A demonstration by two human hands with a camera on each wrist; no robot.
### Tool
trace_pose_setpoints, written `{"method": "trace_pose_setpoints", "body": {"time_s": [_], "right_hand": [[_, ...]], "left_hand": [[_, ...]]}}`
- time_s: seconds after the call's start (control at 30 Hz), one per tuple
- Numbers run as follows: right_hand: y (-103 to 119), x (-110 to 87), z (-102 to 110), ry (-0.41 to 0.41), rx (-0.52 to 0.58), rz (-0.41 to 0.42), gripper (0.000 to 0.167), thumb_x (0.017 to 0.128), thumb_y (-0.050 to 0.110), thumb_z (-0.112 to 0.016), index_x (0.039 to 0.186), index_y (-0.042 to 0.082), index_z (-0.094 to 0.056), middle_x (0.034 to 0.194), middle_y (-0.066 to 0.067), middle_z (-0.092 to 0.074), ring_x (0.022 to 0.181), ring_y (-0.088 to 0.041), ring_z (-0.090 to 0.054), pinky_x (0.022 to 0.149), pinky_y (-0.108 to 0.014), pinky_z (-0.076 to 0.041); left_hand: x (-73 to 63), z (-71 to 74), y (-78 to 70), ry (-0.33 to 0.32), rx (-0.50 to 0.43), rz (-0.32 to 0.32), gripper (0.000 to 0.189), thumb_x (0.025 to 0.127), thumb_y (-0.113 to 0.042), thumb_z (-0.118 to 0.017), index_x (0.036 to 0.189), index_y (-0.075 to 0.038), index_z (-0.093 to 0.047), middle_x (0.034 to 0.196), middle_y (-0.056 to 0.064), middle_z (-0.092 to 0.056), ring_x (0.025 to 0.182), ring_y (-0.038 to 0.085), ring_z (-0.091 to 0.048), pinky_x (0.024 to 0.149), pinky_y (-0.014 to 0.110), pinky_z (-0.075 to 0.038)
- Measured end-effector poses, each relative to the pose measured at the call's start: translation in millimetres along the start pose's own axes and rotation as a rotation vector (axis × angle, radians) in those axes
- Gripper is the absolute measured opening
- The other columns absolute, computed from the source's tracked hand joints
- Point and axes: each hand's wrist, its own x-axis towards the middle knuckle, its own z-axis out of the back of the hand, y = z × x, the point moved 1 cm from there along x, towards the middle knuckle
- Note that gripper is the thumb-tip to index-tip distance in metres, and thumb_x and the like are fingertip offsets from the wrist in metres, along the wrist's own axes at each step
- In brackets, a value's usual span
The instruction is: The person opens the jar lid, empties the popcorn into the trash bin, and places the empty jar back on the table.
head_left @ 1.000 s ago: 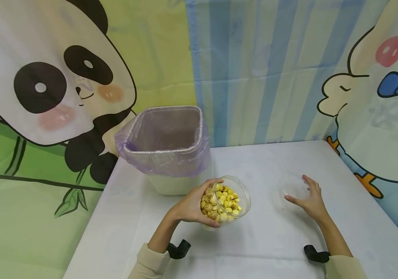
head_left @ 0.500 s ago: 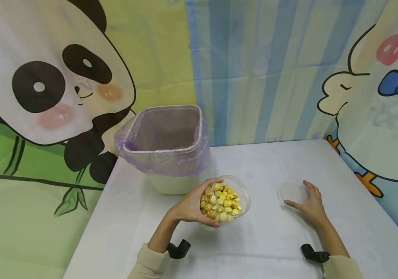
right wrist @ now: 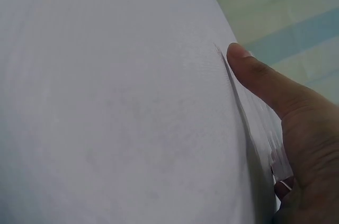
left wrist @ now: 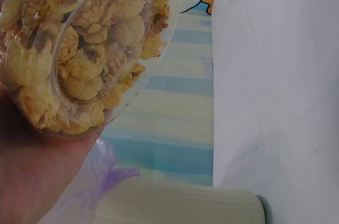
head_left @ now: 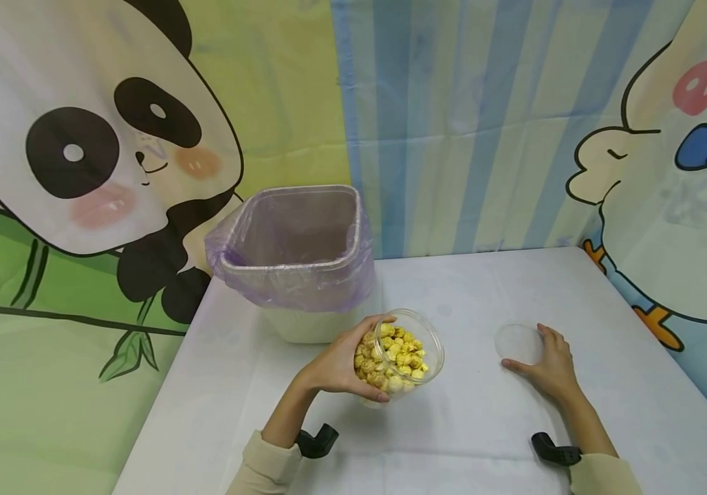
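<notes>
My left hand [head_left: 346, 361] grips a clear round plastic jar [head_left: 432, 344], tilted with its open mouth toward the right. Yellow popcorn [head_left: 399, 350] fills much of it. In the left wrist view the jar's base faces the camera, with popcorn [left wrist: 85, 70] pressed behind the clear wall. Over to the right, my right hand [head_left: 553, 363] holds a clear round lid [head_left: 517, 342] by its rim, thumb on the near side and fingers on the far side. The lid lies at or just over the tabletop. In the right wrist view my thumb [right wrist: 259, 75] meets the lid's edge.
A pale bin [head_left: 307, 326] with a purple translucent liner [head_left: 329, 292] stands behind the jar, its mouth facing up. White cloth covers the table [head_left: 452, 440]. A printed curtain [head_left: 452, 124] hangs along the table's back edge.
My right hand has lowered the lid toward the table and shifted slightly left and nearer. My left hand and the jar have stayed almost still.
</notes>
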Motion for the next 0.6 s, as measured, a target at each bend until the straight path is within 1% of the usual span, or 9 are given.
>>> {"method": "trace_pose_setpoints", "body": {"time_s": [0.17, 0.4, 0.6], "right_hand": [[0.2, 0.4, -1.3, -0.004, -0.037, 0.011, 0.114, 0.059, 0.042, -0.084, 0.138, -0.012, -0.022, 0.132, -0.037, -0.025, 0.115, -0.055, -0.025, 0.087, -0.067, -0.025], [-2.2, 1.7, -2.6, 0.0, -0.052, -0.001, 0.116, 0.059, 0.045, -0.084, 0.139, -0.01, -0.02, 0.132, -0.037, -0.024, 0.116, -0.054, -0.023, 0.088, -0.066, -0.024], [-2.8, 1.7, -4.0, 0.006, -0.062, 0.002, 0.118, 0.059, 0.044, -0.084, 0.139, -0.011, -0.018, 0.132, -0.038, -0.023, 0.115, -0.055, -0.023, 0.088, -0.067, -0.023]], "left_hand": [[0.2, -0.3, 0.1, -0.002, -0.004, -0.005, 0.1, 0.055, -0.012, -0.085, 0.14, -0.005, -0.031, 0.135, 0.01, -0.043, 0.12, 0.021, -0.045, 0.098, 0.037, -0.037], [0.2, -0.5, -0.2, -0.001, -0.005, -0.003, 0.101, 0.055, -0.012, -0.085, 0.14, -0.006, -0.031, 0.136, 0.014, -0.042, 0.12, 0.022, -0.044, 0.098, 0.038, -0.037], [-0.2, -1.0, -0.7, -0.005, -0.001, 0.005, 0.101, 0.055, -0.012, -0.086, 0.14, -0.007, -0.031, 0.135, 0.009, -0.043, 0.12, 0.02, -0.045, 0.098, 0.038, -0.037]]}}
